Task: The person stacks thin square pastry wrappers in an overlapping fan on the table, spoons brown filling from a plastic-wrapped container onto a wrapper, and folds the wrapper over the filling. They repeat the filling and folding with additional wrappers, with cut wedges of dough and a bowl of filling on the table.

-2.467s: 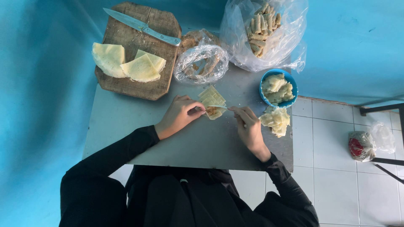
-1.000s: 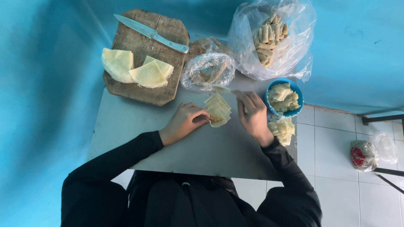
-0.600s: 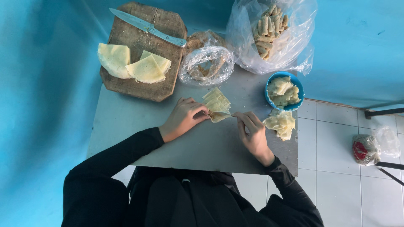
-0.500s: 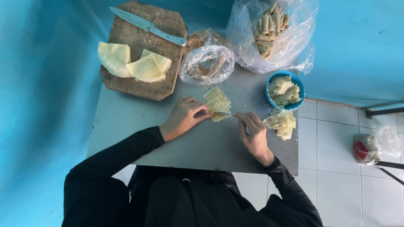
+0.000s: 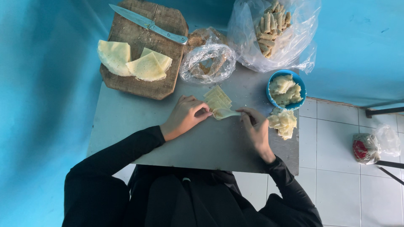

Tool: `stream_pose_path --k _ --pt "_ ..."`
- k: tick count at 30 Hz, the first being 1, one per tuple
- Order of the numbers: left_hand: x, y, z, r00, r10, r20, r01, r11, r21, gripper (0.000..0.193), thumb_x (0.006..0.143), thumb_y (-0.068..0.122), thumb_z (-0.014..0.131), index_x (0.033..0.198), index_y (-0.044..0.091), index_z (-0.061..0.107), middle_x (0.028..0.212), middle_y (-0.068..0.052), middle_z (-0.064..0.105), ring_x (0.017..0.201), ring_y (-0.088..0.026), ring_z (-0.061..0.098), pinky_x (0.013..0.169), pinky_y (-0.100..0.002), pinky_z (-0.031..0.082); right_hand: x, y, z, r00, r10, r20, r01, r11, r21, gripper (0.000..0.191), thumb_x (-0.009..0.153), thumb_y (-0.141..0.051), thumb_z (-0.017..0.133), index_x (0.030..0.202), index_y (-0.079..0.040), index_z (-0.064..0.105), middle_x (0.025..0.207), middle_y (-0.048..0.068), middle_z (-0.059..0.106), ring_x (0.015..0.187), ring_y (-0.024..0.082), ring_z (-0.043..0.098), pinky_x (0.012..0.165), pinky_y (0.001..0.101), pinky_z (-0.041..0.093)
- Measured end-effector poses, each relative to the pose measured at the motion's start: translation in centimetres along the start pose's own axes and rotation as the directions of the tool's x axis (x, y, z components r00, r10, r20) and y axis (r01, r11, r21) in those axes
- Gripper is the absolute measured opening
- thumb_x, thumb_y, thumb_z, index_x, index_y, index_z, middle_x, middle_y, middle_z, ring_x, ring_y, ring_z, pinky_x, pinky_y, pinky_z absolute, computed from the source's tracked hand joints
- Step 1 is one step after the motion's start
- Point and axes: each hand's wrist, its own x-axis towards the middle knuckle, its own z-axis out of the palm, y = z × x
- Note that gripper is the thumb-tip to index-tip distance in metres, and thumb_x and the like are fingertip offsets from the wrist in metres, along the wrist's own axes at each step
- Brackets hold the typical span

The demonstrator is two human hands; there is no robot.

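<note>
Holding filling: blue bowl (image 5: 299,82); rolls: plastic bag (image 5: 303,46).

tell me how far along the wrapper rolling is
Done: a clear bag at the far edge holds many finished rolls. In hand: the left hand pins a pale wrapper while the right hand works a spoon on it. Left: filling in the blue bowl and folded wrappers on the cutting board.
</note>
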Motion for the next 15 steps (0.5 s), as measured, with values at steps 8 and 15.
stream_pose_path --k 8,15 --pt "-0.2 -0.2 0.3 0.999 0.044 -0.006 -0.044 0.999 -0.018 0.025 0.09 0.023 0.077 0.109 0.013 0.064 0.1 -0.001 0.071 0.093 -0.022 0.062 0.086 -0.039 0.04 3.3 -0.9 -1.0 0.999 0.026 -0.046 -0.021 0.994 0.111 0.023 0.103 -0.007 0.058 0.115 0.001 0.075 0.082 0.0 0.064 0.073 0.004 0.055 0.066 0.02 0.045" --pt "-0.4 -0.3 0.3 0.999 -0.002 0.039 0.003 1.0 -0.028 0.03 0.093 0.027 0.075 0.117 0.014 0.064 0.098 0.0 0.07 0.093 -0.021 0.062 0.085 -0.039 0.04 9.5 -4.4 1.9 0.883 -0.466 -0.059 0.428 0.849 -0.31 0.023 0.103 -0.004 0.063 0.124 -0.005 0.071 0.098 0.011 0.071 0.072 0.015 0.063 0.066 0.0286 0.051"
